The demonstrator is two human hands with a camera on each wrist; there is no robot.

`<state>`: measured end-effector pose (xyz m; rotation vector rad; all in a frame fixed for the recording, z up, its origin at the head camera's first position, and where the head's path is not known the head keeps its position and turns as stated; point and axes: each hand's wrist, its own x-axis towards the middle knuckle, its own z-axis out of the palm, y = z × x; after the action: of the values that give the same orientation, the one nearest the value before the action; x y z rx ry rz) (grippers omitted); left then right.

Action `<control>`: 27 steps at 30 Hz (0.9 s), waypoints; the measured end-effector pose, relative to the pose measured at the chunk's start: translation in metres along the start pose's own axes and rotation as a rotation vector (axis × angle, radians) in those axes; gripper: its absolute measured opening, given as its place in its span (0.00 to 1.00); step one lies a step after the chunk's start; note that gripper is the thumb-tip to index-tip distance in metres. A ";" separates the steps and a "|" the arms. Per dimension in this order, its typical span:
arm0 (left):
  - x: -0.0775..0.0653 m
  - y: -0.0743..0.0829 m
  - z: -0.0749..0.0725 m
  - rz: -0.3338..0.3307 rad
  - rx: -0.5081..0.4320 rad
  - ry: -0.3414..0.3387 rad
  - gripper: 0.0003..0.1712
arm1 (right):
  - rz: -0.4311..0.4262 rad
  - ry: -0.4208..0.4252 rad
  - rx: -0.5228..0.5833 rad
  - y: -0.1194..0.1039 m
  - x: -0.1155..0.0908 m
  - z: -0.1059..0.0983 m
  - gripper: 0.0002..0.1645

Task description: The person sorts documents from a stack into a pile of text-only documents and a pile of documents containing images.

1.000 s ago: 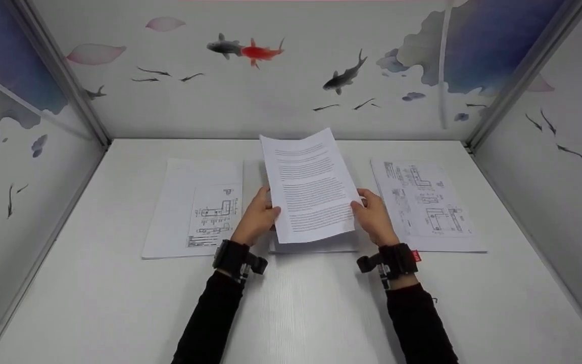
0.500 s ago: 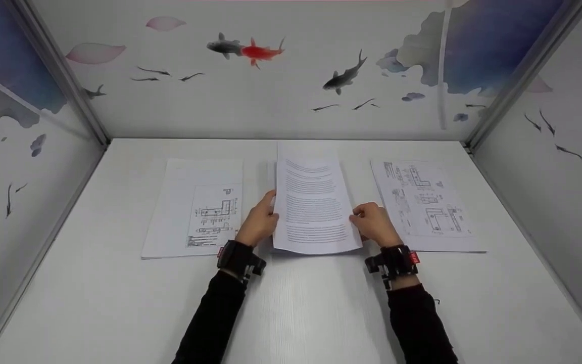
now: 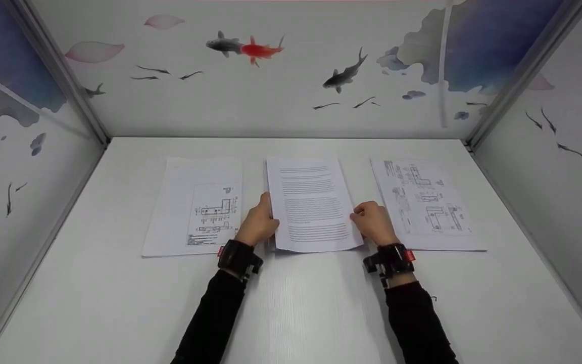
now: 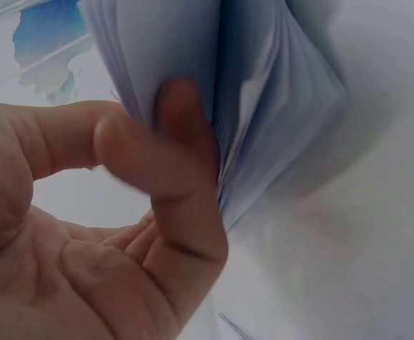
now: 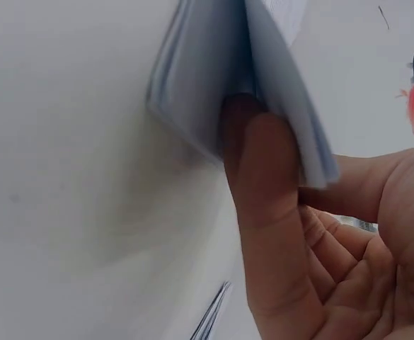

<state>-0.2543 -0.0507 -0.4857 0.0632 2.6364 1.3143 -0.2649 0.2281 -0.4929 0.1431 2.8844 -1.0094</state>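
Thumb and fingers of the left hand (image 3: 257,223) were bent into a pinch on the left edge of a stack of printed sheets (image 3: 313,202); the right hand (image 3: 374,222) pinched the opposite edge, so both hands were closed on paper. The stack, covered in lines of text, lay between the hands and stretched away beyond them. Both wrist views showed its pages parted: an upper bundle (image 5: 291,92) was gripped, with a finger of each hand tucked into the gap, while a lower bundle (image 4: 299,99) spread loosely beneath.

That gap looked like the main hazard: the looser pages could slip or splay, and a corner could fold under if they met the bench (image 3: 301,308) unevenly. One hand letting go sooner would probably leave the edges staggered.

Just left of the left hand lay a pile of drawings (image 3: 190,202), which its black wrist camera (image 3: 240,257) could drag askew. To the right of the right hand lay a second drawing pile (image 3: 430,202), open to a similar knock.
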 end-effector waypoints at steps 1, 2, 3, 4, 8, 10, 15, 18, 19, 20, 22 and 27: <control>0.000 0.000 -0.001 0.000 0.022 0.010 0.43 | 0.002 0.003 -0.005 0.000 0.000 0.000 0.18; 0.001 -0.001 -0.001 -0.003 0.038 0.019 0.42 | 0.007 0.001 -0.006 0.000 0.000 0.000 0.18; 0.001 -0.002 -0.001 -0.011 0.051 0.029 0.41 | 0.013 -0.002 -0.007 0.000 0.000 0.000 0.18; 0.001 -0.003 0.000 -0.020 0.058 0.035 0.41 | 0.019 -0.009 -0.006 0.000 -0.001 0.000 0.18; 0.001 -0.002 0.001 -0.034 0.056 0.040 0.39 | 0.029 -0.022 0.005 0.001 -0.001 0.000 0.19; 0.000 0.001 0.000 -0.028 0.058 0.032 0.38 | 0.028 -0.013 0.011 0.002 0.000 0.001 0.18; -0.003 0.005 -0.001 -0.051 0.111 -0.014 0.36 | 0.034 0.011 0.039 0.004 0.001 0.001 0.17; -0.003 0.005 -0.002 -0.069 0.137 -0.043 0.35 | 0.039 0.014 0.050 0.005 0.001 0.001 0.17; -0.003 0.005 -0.002 -0.070 0.138 -0.050 0.35 | 0.038 0.013 0.049 0.005 0.001 0.001 0.17; -0.003 0.004 -0.002 -0.070 0.144 -0.054 0.35 | 0.037 0.013 0.046 0.005 0.001 0.002 0.17; -0.002 0.003 -0.001 -0.070 0.138 -0.056 0.34 | 0.033 0.010 0.040 0.005 0.002 0.002 0.17; -0.003 -0.001 0.000 -0.083 0.144 -0.049 0.33 | 0.017 -0.002 0.026 0.005 0.001 0.002 0.17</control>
<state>-0.2517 -0.0517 -0.4859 0.0065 2.6580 1.0818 -0.2655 0.2308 -0.4973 0.1675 2.8640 -1.0442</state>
